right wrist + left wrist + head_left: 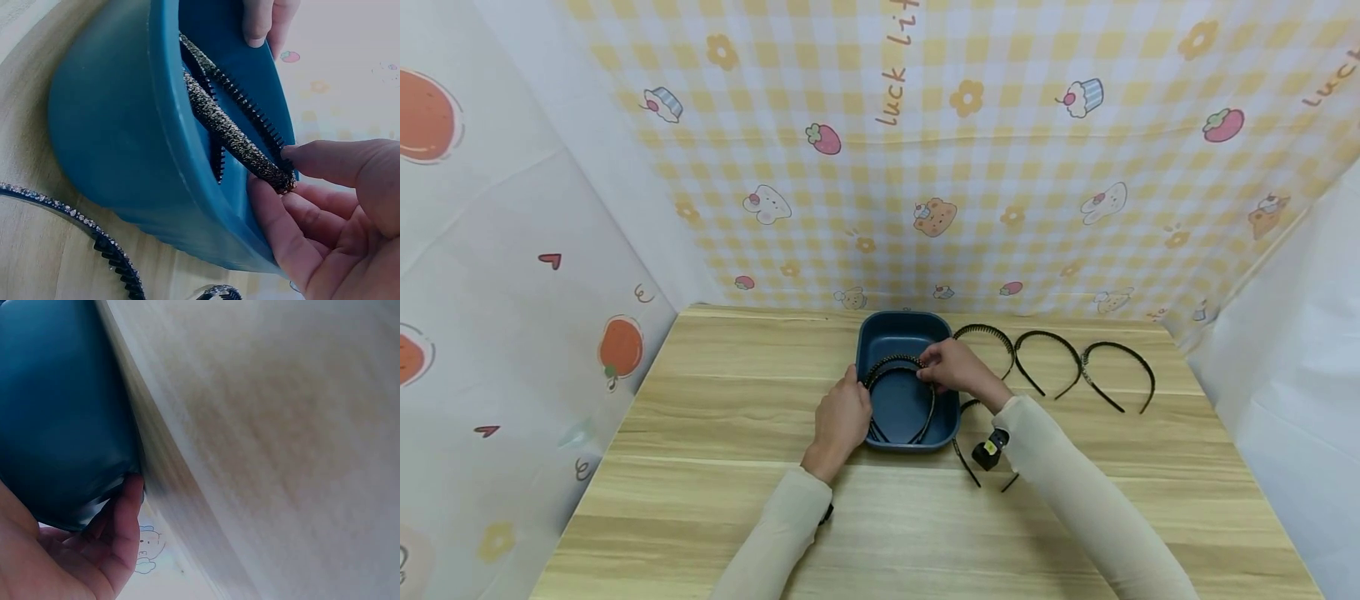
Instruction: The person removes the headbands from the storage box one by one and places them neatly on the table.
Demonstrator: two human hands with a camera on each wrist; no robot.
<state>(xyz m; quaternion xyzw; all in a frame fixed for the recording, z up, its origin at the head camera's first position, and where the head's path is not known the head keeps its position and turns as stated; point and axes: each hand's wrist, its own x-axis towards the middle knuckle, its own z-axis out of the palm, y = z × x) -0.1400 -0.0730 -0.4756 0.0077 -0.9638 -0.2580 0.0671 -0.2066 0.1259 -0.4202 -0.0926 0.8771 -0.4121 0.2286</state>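
A dark blue plastic bin (880, 327) stands near the back of the table. My left hand (842, 415) grips its left wall, with the thumb over the rim and the fingers outside, as the left wrist view shows them (125, 531). Inside the bin my right hand (958, 368) pinches a glittery black headband (234, 137) between thumb and fingers. Another toothed headband (250, 112) lies close behind it in the bin. How many headbands are in there I cannot tell exactly.
Three black headbands lie in a row right of the bin: a near one (1013, 350), a middle one (1047, 334) and a far one (1138, 360). Another headband (967, 464) lies partly hidden under my right forearm. A patterned cloth (865, 208) hangs behind the wooden table (737, 358).
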